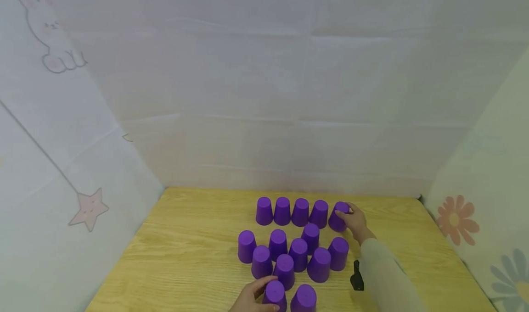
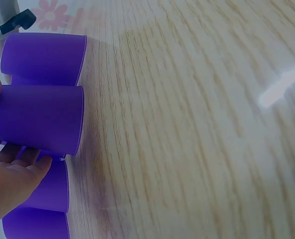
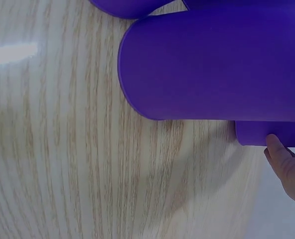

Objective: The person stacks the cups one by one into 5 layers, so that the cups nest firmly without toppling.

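Note:
Purple cups stand upside down on the wooden table. My left hand (image 1: 249, 298) holds the front left cup (image 1: 274, 294) between thumb and fingers; in the left wrist view its fingers curl under the same cup (image 2: 35, 119). Right beside it stands another front cup (image 1: 305, 299). At the far side, my right hand (image 1: 356, 222) grips the right end cup (image 1: 338, 219) of a back row, and that cup leans slightly. In the right wrist view the fingers pinch this cup (image 3: 254, 133), partly hidden behind a nearer large-looking cup (image 3: 217, 69).
Several more cups form a zigzag group, including a left one (image 1: 246, 247) and a right one (image 1: 339, 253), between my hands. A small black object (image 1: 357, 277) shows beside the right sleeve (image 1: 388, 275). White patterned sheets (image 1: 289, 96) enclose the table (image 1: 186, 238).

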Tool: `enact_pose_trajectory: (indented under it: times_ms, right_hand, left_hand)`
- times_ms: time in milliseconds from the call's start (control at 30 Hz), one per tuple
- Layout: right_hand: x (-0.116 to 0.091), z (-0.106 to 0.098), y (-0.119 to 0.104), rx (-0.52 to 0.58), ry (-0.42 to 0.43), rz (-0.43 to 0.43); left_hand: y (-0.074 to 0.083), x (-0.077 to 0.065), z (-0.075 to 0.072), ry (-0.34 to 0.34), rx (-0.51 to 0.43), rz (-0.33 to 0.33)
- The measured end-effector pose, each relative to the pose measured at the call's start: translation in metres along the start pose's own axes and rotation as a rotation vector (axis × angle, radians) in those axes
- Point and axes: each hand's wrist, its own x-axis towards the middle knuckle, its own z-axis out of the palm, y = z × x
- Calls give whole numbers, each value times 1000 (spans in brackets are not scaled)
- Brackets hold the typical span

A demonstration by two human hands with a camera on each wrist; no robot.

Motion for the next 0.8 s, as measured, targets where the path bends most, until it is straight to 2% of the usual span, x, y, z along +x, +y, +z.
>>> enact_pose_trajectory:
  times_ms: [233, 567, 800]
  right_hand:
    - [2, 3, 1, -58, 3, 9]
    - [2, 2, 2, -64, 0, -4]
    - [2, 2, 5, -48, -33, 1]
  left_hand:
    - [-5, -1, 0, -10, 9, 10]
    - [0, -1, 2, -11, -10, 40]
    - [1, -3, 2, -4, -10, 52]
